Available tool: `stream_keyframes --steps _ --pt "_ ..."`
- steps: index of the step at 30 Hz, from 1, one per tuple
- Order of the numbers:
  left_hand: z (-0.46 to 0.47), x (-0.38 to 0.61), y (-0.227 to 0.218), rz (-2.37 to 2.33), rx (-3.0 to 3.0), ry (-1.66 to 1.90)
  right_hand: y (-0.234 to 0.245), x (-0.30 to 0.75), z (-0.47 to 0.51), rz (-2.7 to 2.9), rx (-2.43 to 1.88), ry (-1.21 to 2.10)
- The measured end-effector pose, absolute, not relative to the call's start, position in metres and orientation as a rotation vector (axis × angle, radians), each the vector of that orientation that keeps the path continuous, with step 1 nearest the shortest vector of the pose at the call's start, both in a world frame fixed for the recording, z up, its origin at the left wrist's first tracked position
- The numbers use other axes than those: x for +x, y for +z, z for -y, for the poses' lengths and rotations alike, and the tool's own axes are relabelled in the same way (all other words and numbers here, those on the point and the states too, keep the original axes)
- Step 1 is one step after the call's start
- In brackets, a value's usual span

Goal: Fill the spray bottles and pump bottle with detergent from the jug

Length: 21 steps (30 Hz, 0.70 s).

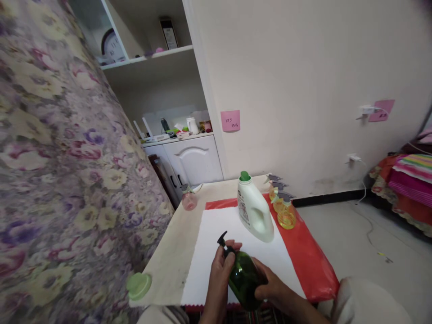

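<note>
I hold a dark green pump bottle (pixel 243 276) tilted over the near edge of a white sheet (pixel 216 234) on a small table. My left hand (pixel 220 270) is closed round the bottle's neck, just below its black pump head (pixel 223 240). My right hand (pixel 272 288) wraps the bottle's lower body from the right. A white detergent jug (pixel 254 209) with a green cap stands upright further back on the sheet.
Several yellow spray bottles (pixel 285 211) stand on the red cloth (pixel 310 256) at the right. A pink spray bottle (pixel 189 198) sits at the table's back left, a green lid (pixel 139 285) at its near left corner. Floral fabric (pixel 67 180) fills the left. A white cabinet (pixel 192 157) stands behind.
</note>
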State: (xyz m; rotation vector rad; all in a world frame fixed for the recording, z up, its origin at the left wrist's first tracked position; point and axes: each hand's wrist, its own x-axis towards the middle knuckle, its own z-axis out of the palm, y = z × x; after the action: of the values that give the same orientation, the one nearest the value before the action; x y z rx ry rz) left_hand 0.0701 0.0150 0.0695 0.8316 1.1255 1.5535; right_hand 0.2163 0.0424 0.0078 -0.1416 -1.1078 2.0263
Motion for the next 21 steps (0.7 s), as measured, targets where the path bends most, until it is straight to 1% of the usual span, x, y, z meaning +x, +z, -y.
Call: stream_keyframes --steps 6,11,18,21 --pt "-0.009 0.065 0.074 -0.936 0.79 1.493 0.013 0.219 -0.039 1.116 -0.104 2.082" --pt "-0.016 0.068 0.071 -1.028 0.803 1.603 0.011 0.217 -0.039 1.126 -0.109 2.057" --pt "-0.004 0.07 0.083 -0.895 0.804 1.502 0.018 0.22 -0.037 1.107 -0.096 2.11" --pt "-0.007 0.073 0.084 -0.898 0.781 1.553 0.016 0.22 -0.038 1.089 -0.1 2.124"
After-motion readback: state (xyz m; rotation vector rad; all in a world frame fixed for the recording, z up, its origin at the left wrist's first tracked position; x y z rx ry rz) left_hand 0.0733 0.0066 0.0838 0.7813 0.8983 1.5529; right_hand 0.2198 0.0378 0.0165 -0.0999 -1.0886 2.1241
